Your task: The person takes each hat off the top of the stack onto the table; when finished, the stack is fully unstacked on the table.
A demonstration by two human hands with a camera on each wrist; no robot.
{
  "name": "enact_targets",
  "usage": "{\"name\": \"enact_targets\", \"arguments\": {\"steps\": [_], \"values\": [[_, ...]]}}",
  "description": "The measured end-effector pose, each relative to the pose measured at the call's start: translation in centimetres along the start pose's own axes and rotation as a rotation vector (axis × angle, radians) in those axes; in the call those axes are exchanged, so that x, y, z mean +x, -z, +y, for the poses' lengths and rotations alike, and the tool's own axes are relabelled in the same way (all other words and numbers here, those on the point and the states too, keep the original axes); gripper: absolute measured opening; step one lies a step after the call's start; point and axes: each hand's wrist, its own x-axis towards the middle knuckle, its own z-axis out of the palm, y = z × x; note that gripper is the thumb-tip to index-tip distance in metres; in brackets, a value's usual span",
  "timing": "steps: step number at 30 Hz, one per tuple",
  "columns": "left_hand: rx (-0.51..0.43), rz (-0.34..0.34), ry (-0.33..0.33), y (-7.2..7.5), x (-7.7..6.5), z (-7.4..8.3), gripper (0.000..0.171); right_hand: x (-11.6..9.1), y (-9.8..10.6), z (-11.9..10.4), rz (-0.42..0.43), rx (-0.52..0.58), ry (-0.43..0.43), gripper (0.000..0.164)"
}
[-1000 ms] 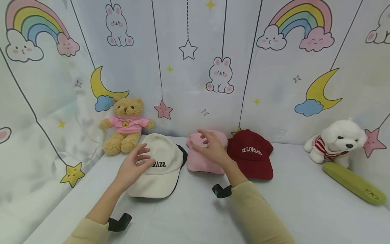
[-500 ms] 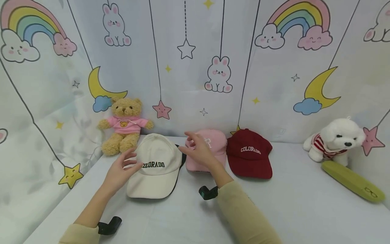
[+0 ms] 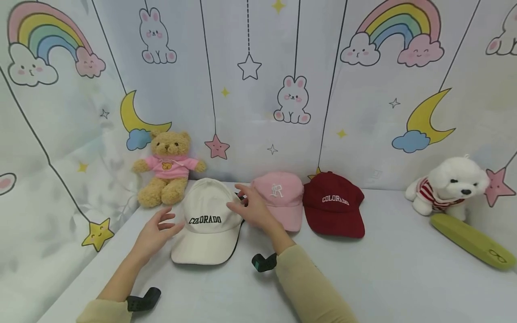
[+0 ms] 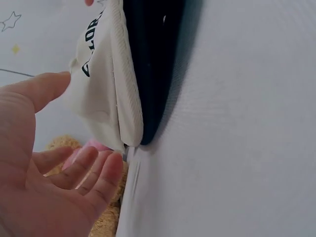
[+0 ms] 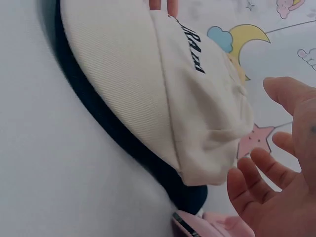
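Observation:
A cream baseball cap (image 3: 208, 213) lettered COLORADO lies brim forward on the white table, between my two hands. Off its left side is my left hand (image 3: 155, 233), fingers loosely bent and holding nothing. My right hand (image 3: 254, 208) hovers at the cap's right side, its fingers spread and curved, also holding nothing. The left wrist view shows the left fingers (image 4: 111, 170) near the cap's dark-lined edge. In the right wrist view, the right fingertips (image 5: 237, 180) come close to the crown. A pink cap (image 3: 282, 197) sits just beyond the right hand.
Right of the pink cap lies a dark red cap (image 3: 333, 204). A teddy bear (image 3: 167, 168) in a pink hoodie sits at the back left. At the right are a white plush dog (image 3: 448, 188) and a green glasses case (image 3: 472, 242). A patterned curtain (image 3: 258, 98) hangs behind.
My right hand has moved left and down from in front of the pink cap to the cream cap's right side. My left hand has drawn left and down, uncovering the cream cap's lettering.

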Motion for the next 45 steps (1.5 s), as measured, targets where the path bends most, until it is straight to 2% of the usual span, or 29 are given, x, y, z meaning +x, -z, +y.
{"name": "enact_targets", "arguments": {"steps": [5,12,16,23,33,45], "values": [[0.023,-0.010,0.009,-0.2,0.1,-0.6,0.090,-0.1,-0.7,0.4,0.007,-0.012,-0.023,0.068],[0.105,-0.039,0.008,-0.1,0.0,-1.3,0.083,0.1,-1.5,0.9,-0.027,-0.041,0.016,0.068],[0.140,-0.064,0.020,-0.2,0.0,-1.4,0.084,0.0,-1.8,1.1,-0.039,-0.037,0.011,0.065],[0.190,-0.062,0.012,-0.4,0.0,-1.5,0.081,-0.2,-2.2,1.1,-0.055,-0.052,-0.017,0.061],[0.161,-0.048,-0.006,-0.5,-0.1,-1.4,0.079,-0.3,-2.5,1.1,-0.045,-0.035,0.012,0.061],[0.065,-0.008,0.012,-0.8,-0.2,-1.0,0.076,-0.3,-2.4,0.4,-0.006,-0.017,-0.030,0.064]]}}
